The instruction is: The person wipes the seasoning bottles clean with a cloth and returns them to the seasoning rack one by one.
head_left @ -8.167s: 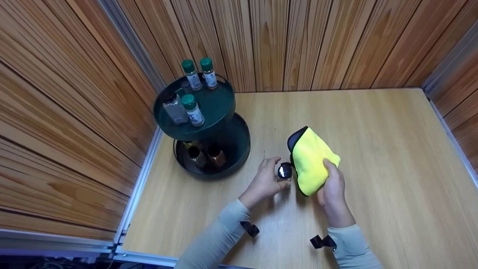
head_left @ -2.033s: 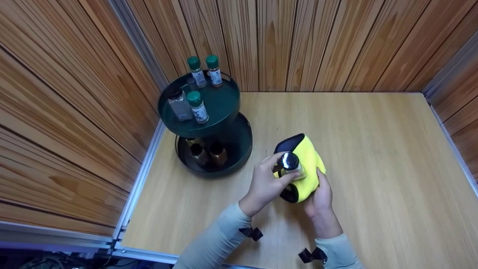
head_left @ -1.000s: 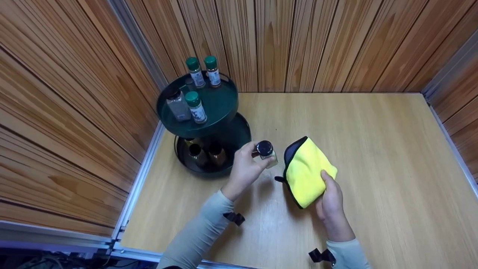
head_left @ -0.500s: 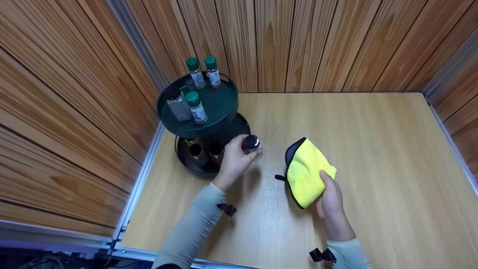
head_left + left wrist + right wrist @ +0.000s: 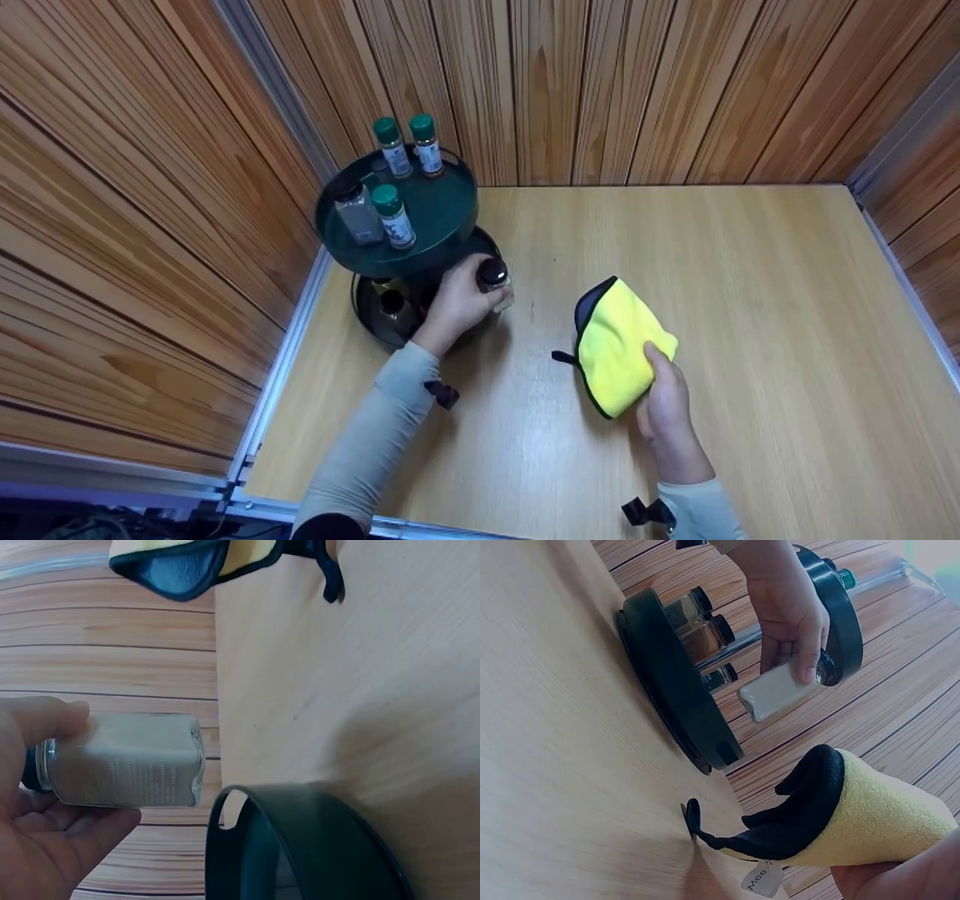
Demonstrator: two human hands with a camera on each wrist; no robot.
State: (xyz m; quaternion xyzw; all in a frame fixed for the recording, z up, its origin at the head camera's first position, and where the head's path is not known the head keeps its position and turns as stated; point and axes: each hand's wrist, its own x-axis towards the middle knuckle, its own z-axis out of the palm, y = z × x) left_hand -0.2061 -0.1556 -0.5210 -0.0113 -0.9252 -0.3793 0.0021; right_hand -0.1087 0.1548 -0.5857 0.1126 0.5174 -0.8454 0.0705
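A clear glass spice jar (image 5: 493, 276) with a black lid is in my left hand (image 5: 456, 304), beside the lower tray's right edge. The left wrist view shows the pale contents of this spice jar (image 5: 131, 757) and my thumb and fingers gripping it near the lid. It hangs above the lower tray (image 5: 679, 709), clear of its rim, in the right wrist view. My right hand (image 5: 666, 401) pinches a folded yellow cloth (image 5: 626, 352) with a dark underside and black trim, above the table. Part of the right hand is hidden behind the cloth.
At the left stands a dark green two-tier rack; its upper tray (image 5: 439, 217) bears green-capped bottles (image 5: 397, 225) and a larger dark-capped jar (image 5: 358, 216). Dark-lidded jars (image 5: 705, 637) stand on the lower tier, close under the upper one. Wood-panelled walls (image 5: 585, 90) enclose the table.
The left hand has drawn the spice jar off the cloth and carried it left and away to the rack's lower tray. The right hand, holding the cloth, shifted slightly right, then stayed nearly still.
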